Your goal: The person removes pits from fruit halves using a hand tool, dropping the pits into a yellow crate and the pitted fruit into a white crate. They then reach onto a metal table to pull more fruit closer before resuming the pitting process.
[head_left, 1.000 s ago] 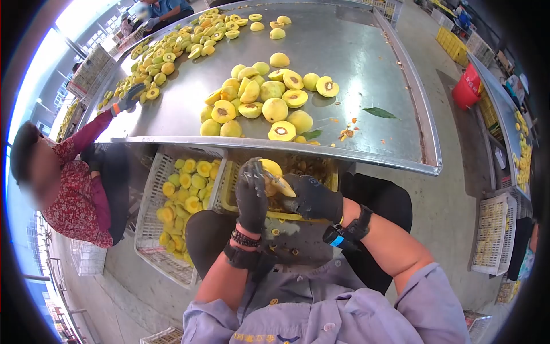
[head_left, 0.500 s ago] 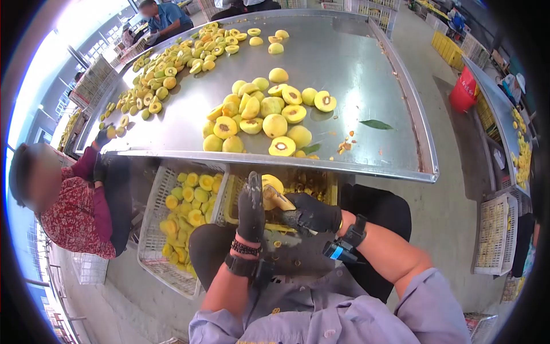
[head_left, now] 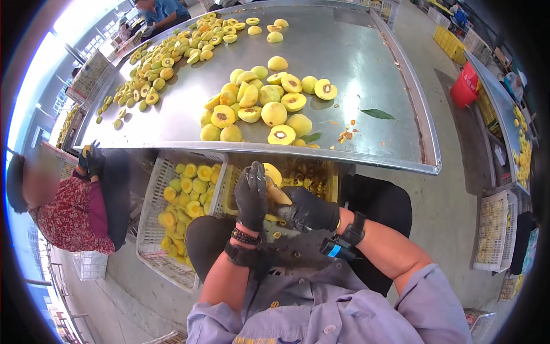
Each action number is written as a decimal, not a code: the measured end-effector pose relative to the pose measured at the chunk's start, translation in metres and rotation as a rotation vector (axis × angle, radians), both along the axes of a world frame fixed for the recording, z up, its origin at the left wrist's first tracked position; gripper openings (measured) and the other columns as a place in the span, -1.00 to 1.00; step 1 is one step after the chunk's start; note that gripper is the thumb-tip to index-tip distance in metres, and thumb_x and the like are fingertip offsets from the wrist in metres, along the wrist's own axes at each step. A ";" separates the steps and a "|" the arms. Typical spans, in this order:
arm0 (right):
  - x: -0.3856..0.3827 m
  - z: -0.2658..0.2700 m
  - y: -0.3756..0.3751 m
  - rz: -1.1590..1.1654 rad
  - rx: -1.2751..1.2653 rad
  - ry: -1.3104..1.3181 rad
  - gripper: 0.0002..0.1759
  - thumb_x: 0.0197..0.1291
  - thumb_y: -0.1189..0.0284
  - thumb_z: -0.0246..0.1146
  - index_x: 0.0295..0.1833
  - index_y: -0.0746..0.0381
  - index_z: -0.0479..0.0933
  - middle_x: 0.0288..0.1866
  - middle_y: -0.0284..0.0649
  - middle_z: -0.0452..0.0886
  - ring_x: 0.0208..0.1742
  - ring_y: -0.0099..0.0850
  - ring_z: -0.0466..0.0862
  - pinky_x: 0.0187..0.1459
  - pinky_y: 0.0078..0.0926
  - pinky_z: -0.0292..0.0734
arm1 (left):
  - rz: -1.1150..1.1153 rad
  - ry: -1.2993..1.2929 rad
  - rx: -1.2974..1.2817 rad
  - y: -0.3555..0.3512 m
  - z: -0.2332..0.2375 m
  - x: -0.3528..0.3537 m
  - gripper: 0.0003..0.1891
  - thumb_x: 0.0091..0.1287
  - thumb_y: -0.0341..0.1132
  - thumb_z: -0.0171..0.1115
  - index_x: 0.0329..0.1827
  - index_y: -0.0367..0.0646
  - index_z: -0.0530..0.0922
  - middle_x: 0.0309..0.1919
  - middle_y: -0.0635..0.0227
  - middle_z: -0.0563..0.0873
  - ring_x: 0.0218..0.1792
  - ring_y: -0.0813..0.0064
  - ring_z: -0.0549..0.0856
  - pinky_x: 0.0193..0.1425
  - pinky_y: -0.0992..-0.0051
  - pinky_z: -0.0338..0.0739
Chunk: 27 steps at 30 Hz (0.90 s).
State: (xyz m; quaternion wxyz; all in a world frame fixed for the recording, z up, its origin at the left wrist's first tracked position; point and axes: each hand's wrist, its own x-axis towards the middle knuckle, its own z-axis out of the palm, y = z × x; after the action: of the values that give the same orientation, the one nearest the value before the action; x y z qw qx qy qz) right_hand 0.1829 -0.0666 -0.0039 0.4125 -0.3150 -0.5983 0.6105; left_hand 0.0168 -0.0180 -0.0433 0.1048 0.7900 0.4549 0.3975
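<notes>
My left hand (head_left: 251, 196), in a dark glove, is closed around a yellow peach half (head_left: 273, 174). Gripped in my gloved right hand (head_left: 312, 208) is a tan, wooden-looking hand tool (head_left: 279, 193), its end right against the fruit; its working tip is hidden. Both hands are over a yellow crate (head_left: 334, 186) with pits and scraps in it, just below the table's near edge. Halved peaches with pits (head_left: 274, 113) lie piled on the metal table (head_left: 349, 69) in front of me.
A white crate (head_left: 150, 203) of hollowed peach halves stands left of my knee. More halves (head_left: 189, 46) spread over the table's far left, with a leaf (head_left: 378, 114) at right. A co-worker (head_left: 71, 212) sits at left, another person (head_left: 166, 14) at the far side. A red bucket (head_left: 464, 85) stands right.
My left fingers have curled in from an outstretched pose around the peach half. The tool stays against the fruit. The co-worker at left has drawn a hand back from the table with a fruit piece.
</notes>
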 end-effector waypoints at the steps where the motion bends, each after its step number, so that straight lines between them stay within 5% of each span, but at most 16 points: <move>1: 0.002 -0.002 0.000 0.020 -0.071 0.043 -0.70 0.20 0.43 0.20 0.02 0.33 0.48 -0.33 -0.27 0.60 -0.29 -0.46 0.56 -0.25 -0.40 0.46 | -0.011 -0.071 -0.081 0.001 0.000 0.001 -0.60 0.26 -0.45 0.05 0.18 -0.32 0.42 -0.07 0.02 0.60 -0.10 0.06 0.59 -0.04 0.22 0.49; 4: 0.008 -0.006 -0.002 0.151 -0.404 0.113 -0.71 0.29 0.40 0.15 0.06 0.31 0.47 -0.24 -0.38 0.55 -0.28 -0.66 0.49 -0.27 -0.60 0.43 | -0.021 -0.424 -0.503 -0.003 0.012 0.009 -0.57 0.23 -0.45 0.07 0.19 -0.33 0.41 -0.02 0.03 0.59 -0.09 0.05 0.59 -0.03 0.19 0.50; 7: 0.012 -0.001 -0.004 0.187 -0.411 -0.073 -0.73 0.30 0.37 0.14 0.04 0.28 0.48 -0.31 -0.42 0.55 -0.38 -0.72 0.45 -0.38 -0.70 0.38 | 0.042 0.284 0.234 -0.001 -0.026 0.000 -0.55 0.21 -0.46 0.08 0.20 -0.33 0.40 0.00 0.04 0.59 -0.09 0.04 0.59 -0.02 0.18 0.50; 10: 0.004 -0.022 -0.003 0.092 -0.037 -0.170 -0.74 0.31 0.36 0.14 0.03 0.26 0.49 -0.39 -0.45 0.53 -0.48 -0.76 0.43 -0.49 -0.75 0.32 | 0.119 0.366 0.209 -0.005 -0.032 0.001 -0.55 0.22 -0.46 0.07 0.22 -0.33 0.39 0.02 0.03 0.58 -0.09 0.04 0.59 -0.03 0.18 0.51; 13: 0.005 -0.016 -0.006 0.141 -0.539 0.111 -0.74 0.31 0.34 0.13 0.02 0.26 0.49 -0.44 -0.45 0.51 -0.57 -0.74 0.42 -0.56 -0.74 0.30 | 0.079 -0.023 -0.188 0.000 -0.036 0.002 -0.58 0.29 -0.42 0.03 0.23 -0.34 0.39 -0.01 -0.01 0.59 -0.16 0.08 0.62 -0.12 0.23 0.53; 16: 0.005 -0.007 -0.008 0.086 -0.531 0.102 -0.80 0.21 0.39 0.18 -0.14 0.30 0.50 -0.51 -0.40 0.49 -0.56 -0.69 0.40 -0.52 -0.66 0.32 | 0.131 -0.433 -0.558 0.008 -0.042 0.009 -0.59 0.41 -0.30 -0.06 0.24 -0.36 0.36 -0.05 -0.06 0.59 -0.19 0.11 0.64 -0.15 0.28 0.55; 20: 0.001 -0.019 -0.011 -0.028 -0.281 -0.110 -0.75 0.29 0.32 0.14 -0.03 0.25 0.49 -0.48 -0.43 0.51 -0.63 -0.71 0.42 -0.60 -0.72 0.30 | 0.250 -0.933 -0.894 0.013 -0.054 0.019 -0.50 0.49 -0.12 -0.16 0.29 -0.37 0.28 -0.11 -0.13 0.60 -0.19 0.10 0.65 -0.14 0.30 0.54; 21: 0.000 -0.021 -0.012 -0.058 -0.253 -0.130 -0.76 0.29 0.32 0.14 -0.05 0.24 0.49 -0.49 -0.42 0.51 -0.63 -0.70 0.42 -0.61 -0.71 0.30 | 0.209 -1.279 -0.933 0.021 -0.068 0.015 -0.57 0.43 0.05 -0.05 -0.10 -0.16 0.55 -0.28 0.35 0.64 -0.32 0.48 0.63 -0.25 0.46 0.58; 23: 0.003 -0.015 -0.003 -0.089 -0.340 -0.046 -0.78 0.28 0.33 0.15 -0.09 0.24 0.48 -0.52 -0.41 0.50 -0.64 -0.68 0.41 -0.63 -0.69 0.30 | 0.227 -0.837 -0.529 0.039 -0.120 0.004 -0.54 0.44 -0.06 -0.06 0.17 -0.29 0.34 -0.07 0.01 0.56 -0.22 0.24 0.64 -0.21 0.42 0.58; 26: 0.020 -0.017 0.007 -0.186 -0.602 0.251 -0.75 0.24 0.27 0.19 -0.21 0.27 0.49 -0.55 -0.34 0.49 -0.66 -0.61 0.44 -0.67 -0.57 0.33 | 0.358 -1.313 -0.832 0.026 -0.074 0.003 -0.57 0.43 0.07 -0.12 -0.04 -0.10 0.51 -0.25 0.32 0.64 -0.27 0.38 0.64 -0.25 0.35 0.62; 27: 0.022 -0.022 0.010 -0.182 -0.441 -0.087 -0.72 0.21 0.25 0.21 -0.25 0.28 0.49 -0.51 -0.25 0.54 -0.62 -0.49 0.52 -0.62 -0.47 0.39 | 0.354 -1.301 -0.909 0.019 -0.051 0.002 -0.59 0.43 0.05 -0.10 -0.03 -0.10 0.51 -0.25 0.32 0.64 -0.28 0.37 0.65 -0.28 0.36 0.61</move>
State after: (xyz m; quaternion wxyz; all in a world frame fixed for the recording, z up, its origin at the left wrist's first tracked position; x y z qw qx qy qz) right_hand 0.2053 -0.0565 -0.0256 0.3610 -0.4761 -0.4367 0.6725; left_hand 0.0187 0.0007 -0.0940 0.5943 0.1976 0.5380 0.5642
